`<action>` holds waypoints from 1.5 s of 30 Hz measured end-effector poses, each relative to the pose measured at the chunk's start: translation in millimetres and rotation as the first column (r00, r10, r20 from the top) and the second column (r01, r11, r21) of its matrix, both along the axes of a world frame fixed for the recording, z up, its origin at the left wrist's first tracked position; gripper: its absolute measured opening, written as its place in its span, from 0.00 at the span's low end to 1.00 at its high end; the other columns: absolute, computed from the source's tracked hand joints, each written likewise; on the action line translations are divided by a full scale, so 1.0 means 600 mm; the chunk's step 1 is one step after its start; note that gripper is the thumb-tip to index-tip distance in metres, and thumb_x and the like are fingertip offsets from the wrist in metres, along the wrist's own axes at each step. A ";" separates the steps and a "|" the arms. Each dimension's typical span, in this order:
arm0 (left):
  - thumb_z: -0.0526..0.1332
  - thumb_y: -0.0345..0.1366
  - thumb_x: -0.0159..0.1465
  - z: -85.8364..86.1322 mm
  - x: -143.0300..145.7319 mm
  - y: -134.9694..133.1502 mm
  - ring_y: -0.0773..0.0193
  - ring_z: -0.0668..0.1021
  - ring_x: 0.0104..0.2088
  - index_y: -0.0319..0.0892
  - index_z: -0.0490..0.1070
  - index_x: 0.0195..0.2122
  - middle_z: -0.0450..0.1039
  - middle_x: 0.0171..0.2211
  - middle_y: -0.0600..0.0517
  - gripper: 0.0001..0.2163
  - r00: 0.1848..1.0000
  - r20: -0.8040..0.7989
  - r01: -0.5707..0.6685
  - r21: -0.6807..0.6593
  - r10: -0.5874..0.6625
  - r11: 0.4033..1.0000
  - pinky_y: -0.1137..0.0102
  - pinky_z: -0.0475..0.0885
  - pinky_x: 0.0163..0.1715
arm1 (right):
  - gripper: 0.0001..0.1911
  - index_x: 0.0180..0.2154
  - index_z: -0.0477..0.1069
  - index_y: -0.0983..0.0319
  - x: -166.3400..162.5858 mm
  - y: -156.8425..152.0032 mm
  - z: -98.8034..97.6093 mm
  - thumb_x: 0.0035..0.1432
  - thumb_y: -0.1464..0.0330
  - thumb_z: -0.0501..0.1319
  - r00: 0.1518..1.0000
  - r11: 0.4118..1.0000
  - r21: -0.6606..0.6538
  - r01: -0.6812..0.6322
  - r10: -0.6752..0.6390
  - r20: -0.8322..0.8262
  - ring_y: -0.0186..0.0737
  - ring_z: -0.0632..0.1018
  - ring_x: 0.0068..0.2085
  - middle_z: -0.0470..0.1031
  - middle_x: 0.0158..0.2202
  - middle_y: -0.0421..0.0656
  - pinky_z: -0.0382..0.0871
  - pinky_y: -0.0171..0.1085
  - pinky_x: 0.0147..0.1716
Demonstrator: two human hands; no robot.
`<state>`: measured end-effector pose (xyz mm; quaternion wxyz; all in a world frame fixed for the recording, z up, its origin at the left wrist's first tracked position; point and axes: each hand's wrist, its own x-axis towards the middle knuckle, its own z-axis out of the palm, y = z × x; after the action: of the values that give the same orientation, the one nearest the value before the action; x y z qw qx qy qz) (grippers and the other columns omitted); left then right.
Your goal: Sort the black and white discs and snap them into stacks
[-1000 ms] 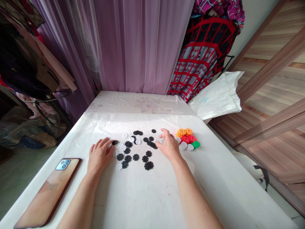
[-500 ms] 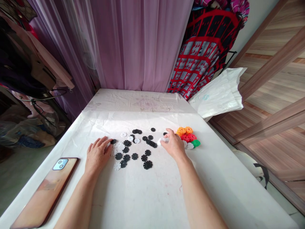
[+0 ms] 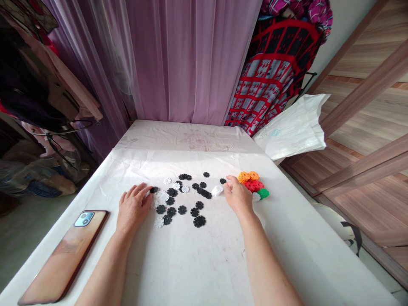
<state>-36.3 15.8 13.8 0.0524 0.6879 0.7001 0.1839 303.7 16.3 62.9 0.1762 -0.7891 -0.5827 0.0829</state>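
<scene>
My left hand lies on the table at the left edge of a group of notched plastic discs, fingers spread. Its fingertips are beside a black disc and the overlapping white discs. To the right, my right hand rests with fingers slightly curled and apart, with nothing visible in it. Just left of its thumb is a small white pile of discs, and a black disc lies by its fingertips. More black discs are scattered between the hands.
Orange discs, red discs, a green disc and a white disc cluster beyond my right hand. A phone lies at the left table edge. A white bag stands by the far right corner.
My right hand has moved slightly right, off the white pile, and now covers part of the white discs beside the coloured ones. My left hand stays beside the discs.
</scene>
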 end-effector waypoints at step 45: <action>0.51 0.42 0.71 -0.002 0.001 -0.003 0.49 0.67 0.67 0.54 0.76 0.57 0.71 0.64 0.50 0.19 1.000 0.017 -0.015 0.008 0.015 1.000 0.46 0.59 0.67 | 0.17 0.48 0.72 0.55 -0.011 -0.002 -0.008 0.56 0.69 0.64 0.989 0.986 0.164 -0.034 0.057 -0.137 0.40 0.81 0.41 0.83 0.46 0.41 0.71 0.38 0.40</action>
<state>-35.7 14.3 12.8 0.0546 0.6813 0.7040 0.1930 297.0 15.3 58.1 0.2782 -0.7509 -0.5914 0.0949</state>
